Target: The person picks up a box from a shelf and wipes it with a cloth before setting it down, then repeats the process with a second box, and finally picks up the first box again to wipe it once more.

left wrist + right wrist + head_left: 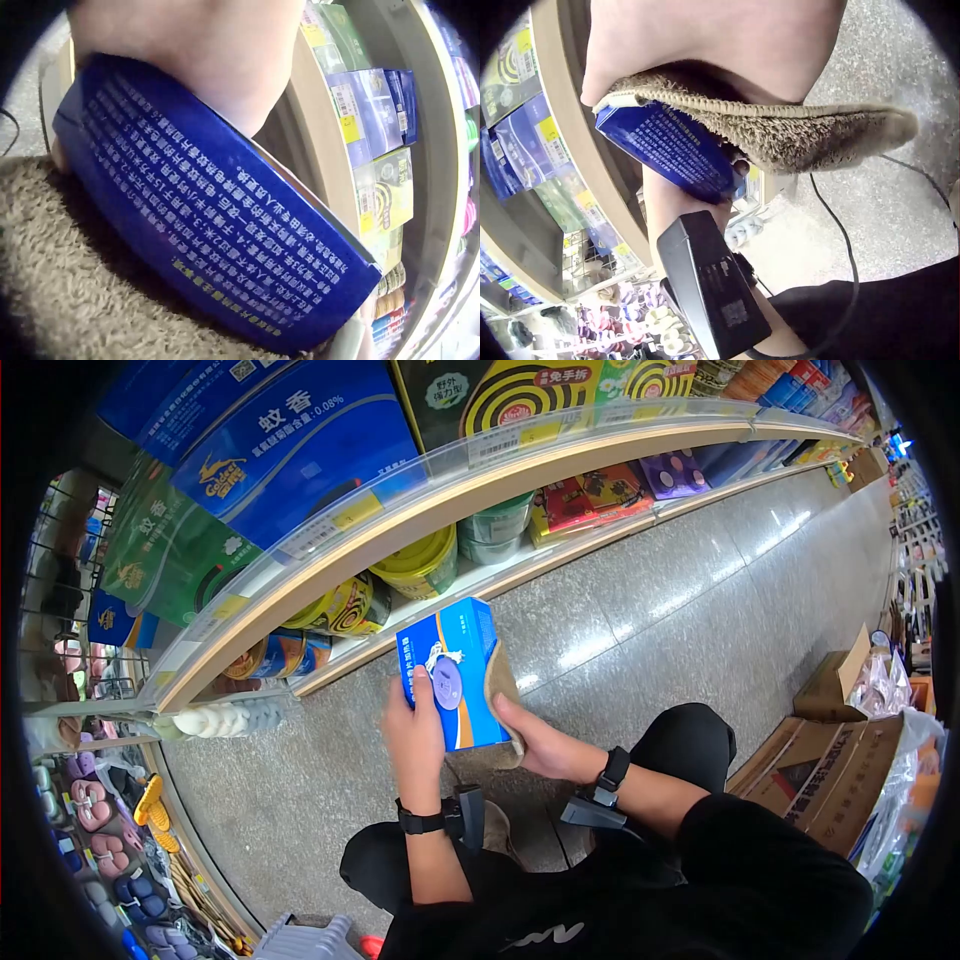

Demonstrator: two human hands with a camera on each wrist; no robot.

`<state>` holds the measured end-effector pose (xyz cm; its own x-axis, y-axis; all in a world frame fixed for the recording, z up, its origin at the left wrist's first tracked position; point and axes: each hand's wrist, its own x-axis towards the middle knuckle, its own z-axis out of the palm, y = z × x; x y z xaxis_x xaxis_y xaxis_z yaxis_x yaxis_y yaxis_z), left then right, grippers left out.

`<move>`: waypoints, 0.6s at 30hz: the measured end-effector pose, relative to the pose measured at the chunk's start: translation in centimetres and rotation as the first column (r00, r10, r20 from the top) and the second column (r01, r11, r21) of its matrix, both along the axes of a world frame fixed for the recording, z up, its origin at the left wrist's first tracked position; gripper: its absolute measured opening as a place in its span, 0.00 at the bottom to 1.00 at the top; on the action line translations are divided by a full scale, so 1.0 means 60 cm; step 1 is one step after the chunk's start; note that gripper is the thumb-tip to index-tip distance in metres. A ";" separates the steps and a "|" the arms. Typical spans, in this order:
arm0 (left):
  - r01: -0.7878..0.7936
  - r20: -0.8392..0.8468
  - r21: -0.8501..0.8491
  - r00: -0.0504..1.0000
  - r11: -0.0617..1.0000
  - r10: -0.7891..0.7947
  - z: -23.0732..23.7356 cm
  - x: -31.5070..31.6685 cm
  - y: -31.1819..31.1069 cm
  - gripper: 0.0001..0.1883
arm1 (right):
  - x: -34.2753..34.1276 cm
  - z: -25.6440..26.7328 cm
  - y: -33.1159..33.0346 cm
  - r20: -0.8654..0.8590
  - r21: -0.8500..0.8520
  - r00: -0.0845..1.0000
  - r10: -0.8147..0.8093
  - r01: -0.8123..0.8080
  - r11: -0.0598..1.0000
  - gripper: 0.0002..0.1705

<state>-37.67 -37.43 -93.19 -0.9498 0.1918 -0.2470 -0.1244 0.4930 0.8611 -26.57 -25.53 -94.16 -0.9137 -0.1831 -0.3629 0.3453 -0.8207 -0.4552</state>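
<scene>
In the head view a blue box (462, 680) with a purple oval picture is held upright between both hands. My left hand (415, 730) grips its left side, thumb on the front. My right hand (540, 740) holds a brown fuzzy cloth (503, 685) against the box's right side. The left wrist view shows the box's printed dark-blue side (217, 202) close up, with the cloth (97, 277) beside it. In the right wrist view the right hand (712, 45) pinches the folded cloth (802, 139) over the box (671, 146); its fingertips are partly hidden.
A curved shelf (400, 480) of boxed goods runs across the top, with tubs (420, 560) on the level below. Slippers (90, 805) hang at the lower left. Cardboard boxes (820, 770) stand at the right on the tiled floor (640, 620).
</scene>
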 end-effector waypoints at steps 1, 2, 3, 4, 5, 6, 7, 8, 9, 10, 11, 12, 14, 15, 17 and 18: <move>0.014 0.012 0.005 1.000 1.000 -0.014 -0.002 0.001 0.001 0.22 | -0.002 0.002 0.004 -0.003 0.014 1.000 -0.009 0.009 1.000 0.37; 0.015 0.014 0.004 1.000 1.000 -0.015 -0.003 0.001 0.001 0.22 | -0.004 0.004 0.005 -0.001 0.014 1.000 -0.011 0.011 1.000 0.37; 0.041 0.004 0.006 0.999 0.999 -0.041 -0.005 0.002 0.002 0.22 | -0.006 0.005 0.008 0.021 0.047 1.000 -0.018 0.017 0.999 0.40; 0.065 -0.002 0.007 0.998 0.998 -0.065 -0.006 0.005 0.003 0.21 | -0.006 0.004 0.010 0.048 0.078 0.999 -0.023 0.019 0.997 0.42; 0.064 0.007 0.006 0.998 0.998 -0.064 -0.004 0.007 0.003 0.21 | -0.004 0.000 0.011 0.057 0.076 0.998 -0.022 0.017 0.997 0.42; 0.076 0.039 0.013 0.996 0.997 -0.077 0.000 0.009 0.001 0.21 | -0.004 -0.007 0.011 0.046 0.073 0.998 -0.033 0.030 0.997 0.42; 0.088 0.067 0.022 0.994 0.996 -0.089 0.003 0.010 0.000 0.20 | -0.005 -0.010 0.011 0.030 0.071 0.999 -0.045 0.042 0.997 0.43; 0.087 0.066 0.022 0.994 0.996 -0.088 0.003 0.012 -0.001 0.20 | -0.007 -0.009 0.014 0.030 0.071 0.999 -0.043 0.041 0.997 0.43; 0.103 0.022 -0.015 0.994 0.995 -0.103 0.002 0.013 -0.001 0.20 | -0.009 -0.008 0.019 0.039 0.064 0.997 -0.064 0.062 0.996 0.43; 0.118 -0.023 -0.051 0.993 0.992 -0.120 0.002 0.015 0.000 0.20 | -0.009 -0.006 0.022 0.048 0.060 0.995 -0.086 0.083 0.995 0.43; 0.119 -0.027 -0.046 0.992 0.992 -0.121 -0.001 0.016 0.000 0.20 | -0.008 -0.002 0.023 0.044 0.065 0.995 -0.088 0.085 0.994 0.43; 0.101 -0.039 -0.023 0.994 0.995 -0.101 -0.008 0.015 0.000 0.21 | -0.008 0.001 0.020 0.042 0.045 0.995 -0.091 0.089 0.995 0.43; 0.084 -0.051 0.002 0.995 0.996 -0.084 -0.016 0.010 -0.004 0.21 | -0.003 0.005 0.009 0.039 0.027 0.995 -0.096 0.095 0.995 0.43; 0.019 -0.052 0.046 0.999 0.999 -0.017 -0.019 0.005 -0.010 0.21 | 0.003 0.004 -0.002 0.052 0.022 0.996 -0.076 0.075 0.997 0.42; -0.108 -0.071 0.096 0.991 0.990 0.115 -0.020 -0.001 -0.019 0.22 | 0.017 -0.004 -0.014 0.023 -0.002 1.000 0.021 -0.021 1.000 0.41; -0.103 -0.072 0.094 0.991 0.990 0.110 -0.019 -0.006 -0.021 0.22 | 0.024 -0.008 -0.020 0.023 -0.005 1.000 0.016 -0.016 1.000 0.41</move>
<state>-38.02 -38.71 -94.34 -0.9814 0.1067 -0.1594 -0.1042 0.4010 0.9101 -25.12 -26.73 -94.62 -0.9021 -0.1996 -0.3827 0.3687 -0.8172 -0.4430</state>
